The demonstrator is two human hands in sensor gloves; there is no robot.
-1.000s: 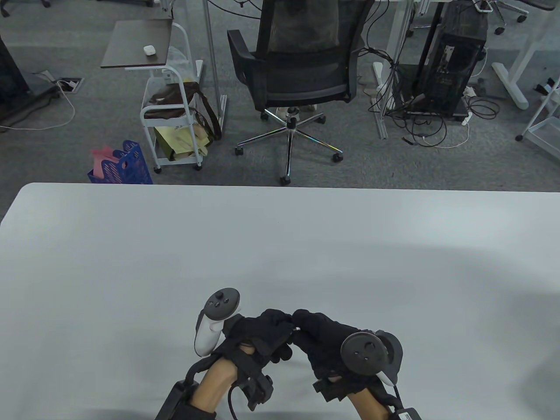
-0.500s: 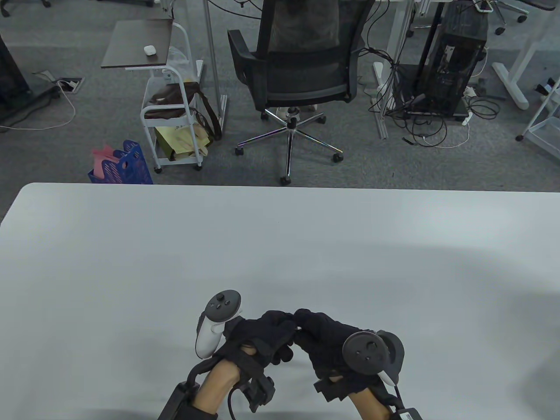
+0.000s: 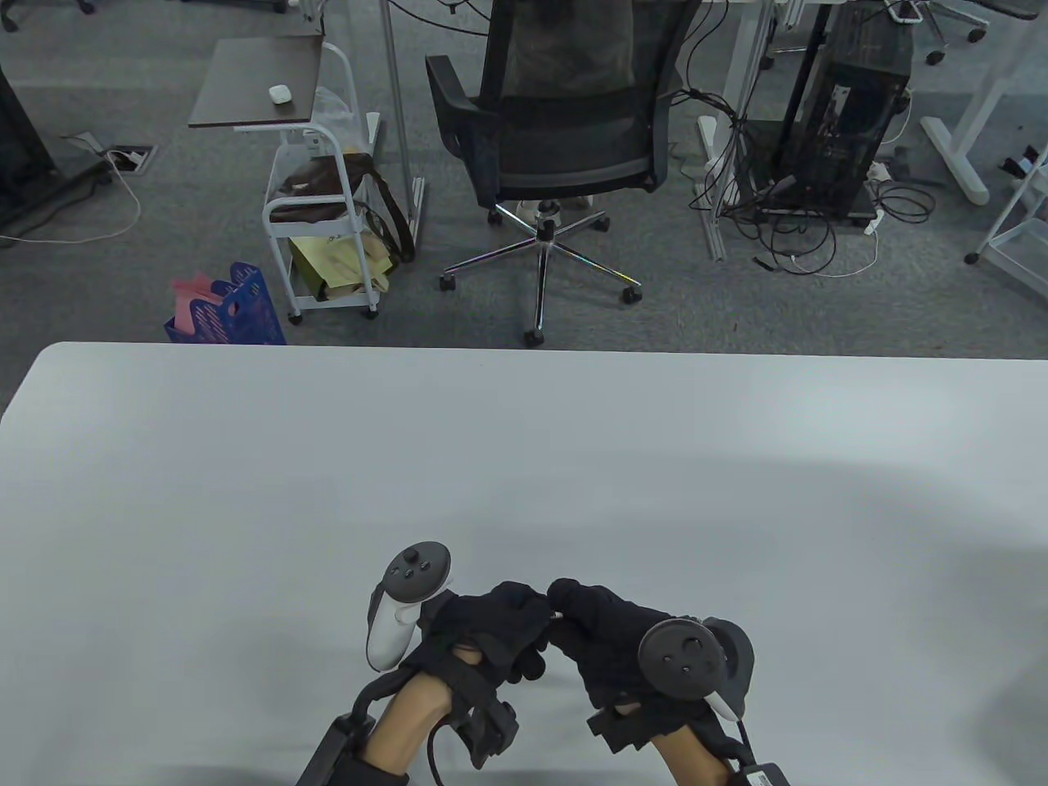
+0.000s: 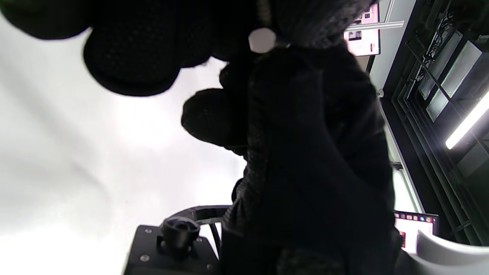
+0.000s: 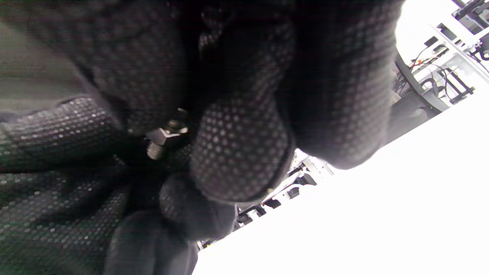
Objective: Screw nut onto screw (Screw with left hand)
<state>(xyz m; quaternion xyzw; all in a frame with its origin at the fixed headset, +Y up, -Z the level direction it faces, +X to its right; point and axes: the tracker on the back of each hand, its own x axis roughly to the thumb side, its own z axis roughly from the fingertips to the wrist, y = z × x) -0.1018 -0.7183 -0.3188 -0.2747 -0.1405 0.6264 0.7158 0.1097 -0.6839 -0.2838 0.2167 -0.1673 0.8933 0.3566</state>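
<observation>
In the table view my two gloved hands meet fingertip to fingertip low over the white table [image 3: 524, 458]. My left hand [image 3: 524, 610] and right hand [image 3: 573, 606] pinch a small metal piece between them; only a glint of the screw [image 3: 556, 616] shows there. In the right wrist view a hex nut [image 5: 165, 133] sits on the screw, whose threaded end [image 5: 154, 151] sticks out toward the left hand's fingers [image 5: 57, 122]. The right hand's fingertips [image 5: 237, 152] close over the other end. In the left wrist view a pale round end of the screw [image 4: 261, 39] shows between dark fingers.
The hands work near the table's front edge. Beyond the far edge stand an office chair [image 3: 565, 123], a white cart [image 3: 319, 221] and a blue basket [image 3: 233, 311], all on the floor.
The left hand has shifted very slightly, its tracker turning a little. The right hand holds still. Both keep their pinch.
</observation>
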